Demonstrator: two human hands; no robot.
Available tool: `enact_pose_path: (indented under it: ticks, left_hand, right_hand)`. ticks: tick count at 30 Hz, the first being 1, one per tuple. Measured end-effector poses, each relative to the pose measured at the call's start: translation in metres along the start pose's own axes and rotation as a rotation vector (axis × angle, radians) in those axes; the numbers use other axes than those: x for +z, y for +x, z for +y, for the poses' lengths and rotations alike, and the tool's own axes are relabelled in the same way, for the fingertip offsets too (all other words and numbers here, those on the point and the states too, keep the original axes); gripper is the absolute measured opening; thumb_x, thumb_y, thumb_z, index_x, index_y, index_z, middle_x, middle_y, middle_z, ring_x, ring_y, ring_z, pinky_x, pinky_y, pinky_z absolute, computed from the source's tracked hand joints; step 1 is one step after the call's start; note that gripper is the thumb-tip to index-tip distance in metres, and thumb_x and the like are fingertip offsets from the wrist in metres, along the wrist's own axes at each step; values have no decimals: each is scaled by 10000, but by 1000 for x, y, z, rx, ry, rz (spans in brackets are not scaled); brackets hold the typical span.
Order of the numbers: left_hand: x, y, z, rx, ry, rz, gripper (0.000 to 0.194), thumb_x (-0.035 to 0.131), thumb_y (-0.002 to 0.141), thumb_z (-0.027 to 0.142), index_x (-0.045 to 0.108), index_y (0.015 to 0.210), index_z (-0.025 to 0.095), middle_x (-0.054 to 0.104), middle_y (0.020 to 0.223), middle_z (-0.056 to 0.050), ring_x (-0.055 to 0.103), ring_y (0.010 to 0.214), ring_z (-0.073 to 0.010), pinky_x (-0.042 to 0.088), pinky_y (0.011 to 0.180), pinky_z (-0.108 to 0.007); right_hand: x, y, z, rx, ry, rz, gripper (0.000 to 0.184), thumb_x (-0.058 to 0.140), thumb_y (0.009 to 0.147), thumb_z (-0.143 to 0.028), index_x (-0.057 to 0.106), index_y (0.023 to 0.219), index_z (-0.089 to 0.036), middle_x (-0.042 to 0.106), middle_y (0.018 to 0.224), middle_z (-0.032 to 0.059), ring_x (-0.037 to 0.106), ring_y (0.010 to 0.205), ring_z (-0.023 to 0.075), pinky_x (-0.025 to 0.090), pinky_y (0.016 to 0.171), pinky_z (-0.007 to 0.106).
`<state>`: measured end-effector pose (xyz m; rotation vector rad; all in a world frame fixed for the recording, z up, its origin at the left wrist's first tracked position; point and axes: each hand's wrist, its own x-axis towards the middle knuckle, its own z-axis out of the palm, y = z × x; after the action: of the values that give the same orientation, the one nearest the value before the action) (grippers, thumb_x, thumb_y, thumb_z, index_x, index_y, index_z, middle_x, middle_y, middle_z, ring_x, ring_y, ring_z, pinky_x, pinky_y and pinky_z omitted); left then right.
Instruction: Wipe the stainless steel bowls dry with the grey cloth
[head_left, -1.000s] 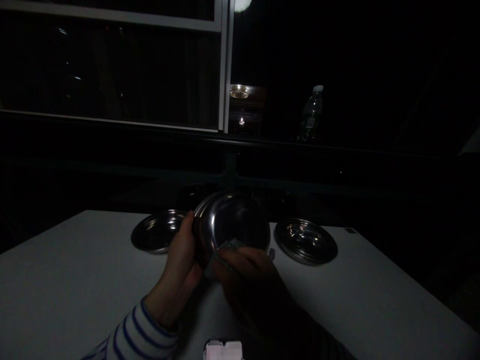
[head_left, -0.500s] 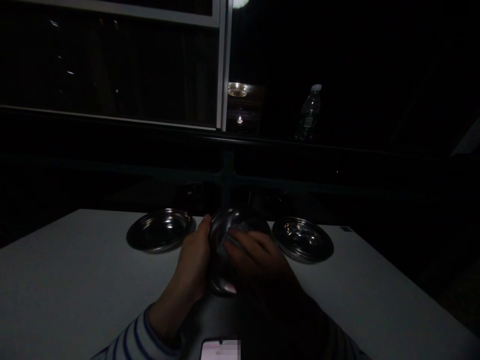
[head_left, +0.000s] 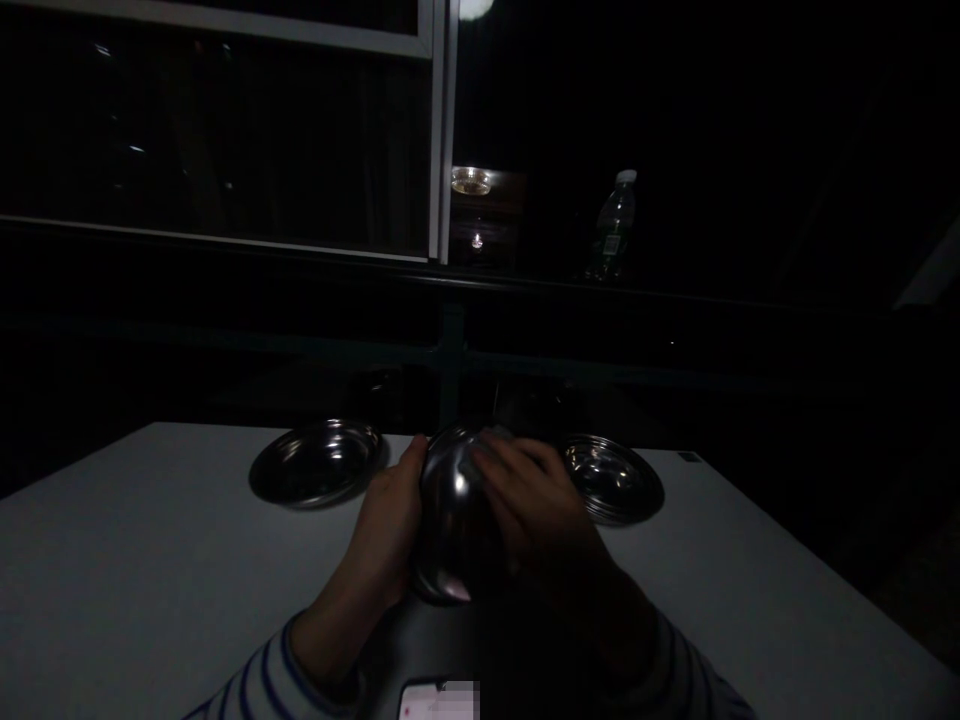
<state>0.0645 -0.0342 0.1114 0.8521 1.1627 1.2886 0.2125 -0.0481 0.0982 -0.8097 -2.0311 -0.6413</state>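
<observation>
Low light. My left hand [head_left: 391,515] is gripping the metal bowl [head_left: 459,525] by its left side, thumb lying up along the edge, fingers closed and mostly hidden behind. I am keeping the bowl tilted on edge over the table [head_left: 187,580], probably so its face is staying within reach of the other hand. My right hand [head_left: 536,500] is bending over the bowl's upper right, fingers close together, pressing a grey cloth [head_left: 496,431] to the metal; its thumb is not showing. The left hand is likely acting as the brace against that pressure.

One metal dish [head_left: 319,465] is sitting to the left, another dish [head_left: 615,480] to the right, perhaps set aside to leave the middle free. A phone [head_left: 420,700] is lying nearest me, its screen partly pixelated, nothing legible. Beyond, a bottle [head_left: 616,215] is bearing a green label with a pale, code-like square; no brand is readable. A small dark sticker [head_left: 688,456] is marking the far right corner, also unreadable.
</observation>
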Motion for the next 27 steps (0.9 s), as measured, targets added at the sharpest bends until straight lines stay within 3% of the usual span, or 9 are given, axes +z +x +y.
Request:
enact_pose_path:
  ticks: [3,7,10,15,19,22,24,27]
  left_hand:
    - [1,0,0,-4,31,-10,404,567,707,531,644,657,137,636,524,-36,600,521,-191,432,484,-273]
    - [-2,4,-2,32,22,28,395,598,673,541,636,660,148,635,538,-21,590,523,-178,426,490,-263]
    - [-1,4,-3,70,52,9,372,606,675,523,629,631,154,620,525,-7,570,508,-157,417,501,-250]
    - [3,0,-1,33,111,-37,395,600,683,517,603,533,152,605,487,-20,544,478,-152,384,467,-249]
    - [-4,4,4,29,36,-2,401,607,660,543,655,635,145,636,536,-32,586,534,-184,419,496,-271]
    - [-7,6,6,30,-18,-12,381,603,671,527,669,701,154,650,565,-21,597,547,-183,437,522,-278]
    - [-7,5,5,53,26,-10,374,603,678,523,665,682,154,637,540,-12,593,548,-177,433,525,-270]
    - [-4,2,3,56,66,-3,373,622,668,520,626,589,156,612,498,-7,573,516,-168,415,498,-262]
  right_hand:
    - [-2,2,1,8,-26,8,314,329,939,-148,587,1099,-70,629,1134,123,531,1042,192,463,879,354]
    - [6,-1,-17,-110,35,-69,304,357,937,-223,606,1094,-144,637,1148,34,518,1028,207,489,807,350]
    - [8,-3,-17,-84,69,-92,285,406,922,-234,596,1126,-174,615,1189,18,509,1046,210,492,809,345]
    - [-4,0,13,98,156,-56,299,381,927,-172,599,1123,-110,613,1179,92,515,1098,199,460,920,375]
    - [-7,-5,31,353,238,-6,303,424,916,-189,590,1165,-144,605,1204,65,508,1137,186,459,948,373]
    - [-7,-7,34,431,250,5,300,425,919,-201,592,1162,-150,618,1186,64,529,1123,168,466,947,353]
    - [-6,-6,30,367,206,12,304,415,917,-177,587,1161,-116,616,1185,86,526,1122,174,468,940,356]
    - [-4,-1,13,112,115,3,316,361,924,-135,574,1145,-59,611,1182,121,496,1151,184,433,974,375]
